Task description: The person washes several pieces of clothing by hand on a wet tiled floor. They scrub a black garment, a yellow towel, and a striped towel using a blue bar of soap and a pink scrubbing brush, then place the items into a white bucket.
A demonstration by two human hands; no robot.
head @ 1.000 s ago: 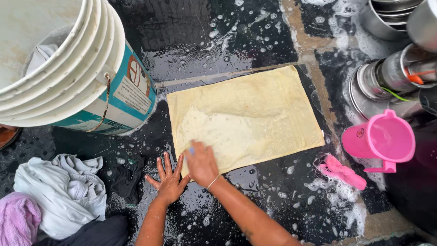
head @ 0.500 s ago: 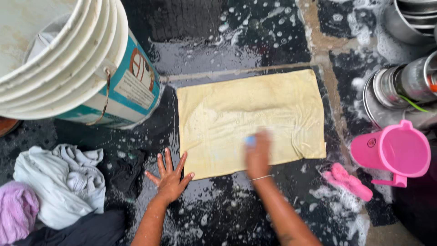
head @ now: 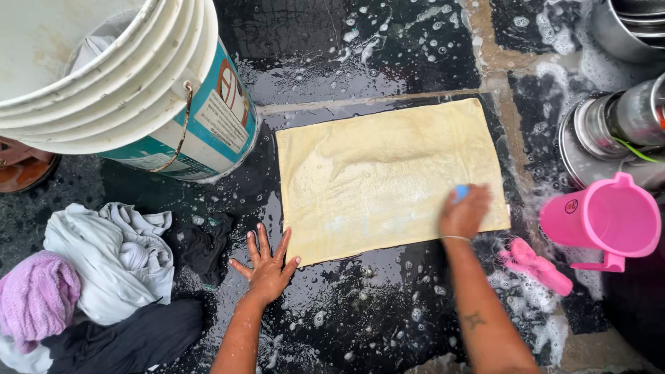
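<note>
Wet black floor, flecked with suds and crossed by pale grout lines, fills the head view, and the widest open stretch lies above and below a yellow cloth spread flat at the middle. Its lower left corner lies just beside the left hand, which is pressed palm-down on the floor with fingers splayed apart. Over the cloth's lower right edge, the right hand has its fingers closed on a small blue thing, too blurred to name. At upper left stands a stack of white buckets, the outermost with a teal band and a pale rectangular label with a red mark; what is inside cannot be told. Steel pots crowd the right edge, above a pink jug whose contents are hidden. A pink brush lies near the jug. White, purple and dark laundry is heaped at lower left.
</note>
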